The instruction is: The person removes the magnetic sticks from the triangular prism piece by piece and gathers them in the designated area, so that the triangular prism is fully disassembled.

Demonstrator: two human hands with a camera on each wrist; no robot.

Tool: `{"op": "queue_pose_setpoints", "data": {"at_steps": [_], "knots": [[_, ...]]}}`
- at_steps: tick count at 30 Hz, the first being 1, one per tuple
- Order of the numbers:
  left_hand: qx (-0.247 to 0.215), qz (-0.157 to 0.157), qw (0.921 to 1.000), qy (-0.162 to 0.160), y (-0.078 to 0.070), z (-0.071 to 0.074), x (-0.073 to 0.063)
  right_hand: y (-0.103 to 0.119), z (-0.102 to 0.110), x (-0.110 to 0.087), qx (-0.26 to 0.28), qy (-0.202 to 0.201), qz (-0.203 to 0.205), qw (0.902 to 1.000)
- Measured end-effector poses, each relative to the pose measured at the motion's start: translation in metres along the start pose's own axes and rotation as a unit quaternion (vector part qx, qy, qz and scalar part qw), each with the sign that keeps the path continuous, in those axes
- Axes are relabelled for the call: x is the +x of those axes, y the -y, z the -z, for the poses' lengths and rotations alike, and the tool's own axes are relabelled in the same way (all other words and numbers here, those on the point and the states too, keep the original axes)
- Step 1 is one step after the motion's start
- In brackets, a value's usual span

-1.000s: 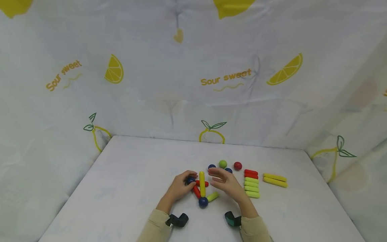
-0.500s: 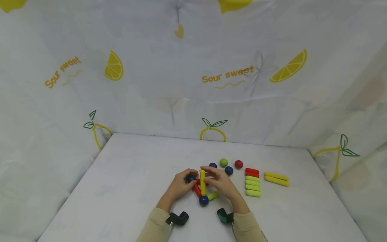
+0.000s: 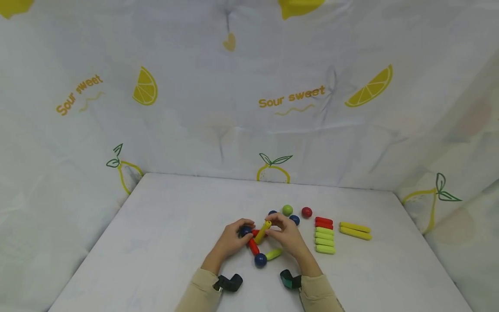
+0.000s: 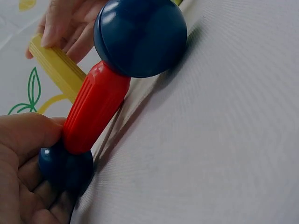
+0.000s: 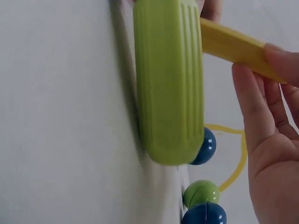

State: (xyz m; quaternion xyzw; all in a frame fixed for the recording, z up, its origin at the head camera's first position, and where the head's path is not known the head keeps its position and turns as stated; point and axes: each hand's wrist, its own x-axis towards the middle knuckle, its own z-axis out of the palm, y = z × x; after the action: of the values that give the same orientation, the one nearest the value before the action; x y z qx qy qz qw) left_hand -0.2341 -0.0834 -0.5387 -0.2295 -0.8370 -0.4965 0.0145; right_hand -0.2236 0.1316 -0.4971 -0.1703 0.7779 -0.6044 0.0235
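Observation:
My left hand grips a dark blue ball, its thumb beside the lower end of a red stick. That stick runs to a second blue ball at the near corner, where a lime-green stick also joins. Another red stick leads right from the left hand's ball, partly hidden. My right hand pinches the upper end of a yellow stick between thumb and fingers. The yellow stick slants, its lower end overlapping the second red stick in the head view.
Behind the right hand lie blue balls, a green ball and a red ball. To the right are a row of red and lime-green sticks and two yellow sticks. A printed cloth hangs at the table's back edge.
My right hand came in from the right and took hold of the yellow stick. The stick has left the near blue ball and now tilts toward the left hand, which stays in place.

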Motion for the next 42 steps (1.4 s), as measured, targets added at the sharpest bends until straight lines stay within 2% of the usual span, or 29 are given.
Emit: {"op": "queue_pose_setpoints", "data": {"at_steps": [4,8,12,15,20,27,31,36,39,42], "knots": [[0.001,0.004,1.0,0.003,0.0,0.0,-0.001,0.002,0.006,-0.002,0.01,-0.009,-0.015,0.9998],[-0.002,0.003,1.0,0.002,0.0,0.0,-0.001,0.006,0.016,-0.004,0.022,-0.032,-0.047,0.9981],[-0.002,0.001,1.0,0.002,-0.001,-0.001,-0.001,0.009,0.035,-0.009,0.048,-0.057,-0.074,0.9945],[0.001,0.001,1.0,0.003,0.001,-0.004,-0.001,0.008,0.052,-0.015,0.059,-0.068,-0.066,0.9938],[0.018,-0.003,0.9998,0.0,0.006,-0.006,0.0,0.005,0.083,-0.03,0.025,-0.083,-0.059,0.9944],[0.01,-0.011,0.9999,-0.007,0.005,-0.004,0.0,-0.003,0.125,-0.055,-0.033,-0.122,-0.065,0.9899],[0.001,-0.013,0.9999,-0.003,0.004,-0.004,-0.001,-0.015,0.144,-0.07,-0.051,-0.159,-0.07,0.9834],[-0.001,-0.014,0.9999,-0.004,0.005,-0.004,-0.001,-0.031,0.164,-0.084,-0.07,-0.196,-0.097,0.9733],[0.009,-0.013,0.9999,-0.003,0.005,-0.004,0.0,-0.037,0.177,-0.092,-0.082,-0.224,-0.127,0.9627],[0.017,-0.002,0.9998,0.0,0.006,-0.003,0.0,-0.04,0.187,-0.101,-0.078,-0.263,-0.166,0.947]]}}
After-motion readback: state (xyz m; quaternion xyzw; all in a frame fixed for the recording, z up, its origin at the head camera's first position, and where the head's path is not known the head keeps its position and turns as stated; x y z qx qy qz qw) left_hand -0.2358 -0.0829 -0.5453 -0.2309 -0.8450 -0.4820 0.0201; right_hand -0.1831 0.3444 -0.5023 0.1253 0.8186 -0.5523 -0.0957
